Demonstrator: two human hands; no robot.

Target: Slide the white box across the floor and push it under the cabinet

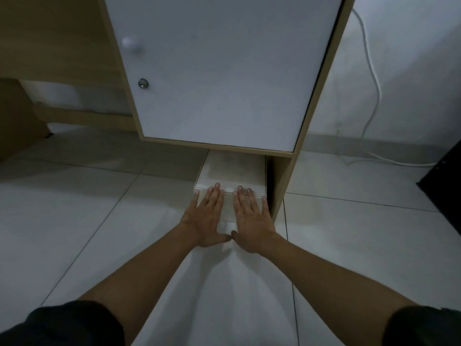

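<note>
Across the pale tiled floor (104, 221), from largest to smallest: a tall cabinet (321, 101) with a light wood frame stands against the grey wall, its white door (224, 71) shut, with a round knob (130, 42) and a small lock (143, 83) near the door's left edge. Below the cabinet's bottom panel is an open gap, and the white box (232, 171) sits on the floor partly inside that gap, close beside the cabinet's right side panel; its far part is under the cabinet while its near end sticks out toward the person. What the box holds cannot be told, as its top is closed. Both bare forearms reach forward from dark sleeves. Left hand (205, 216) and right hand (252, 218) lie flat and spread open against the box's near end, fingertips over its top edge, thumbs almost touching, gripping nothing. A white cable (374, 78) hangs down the wall at right
</note>
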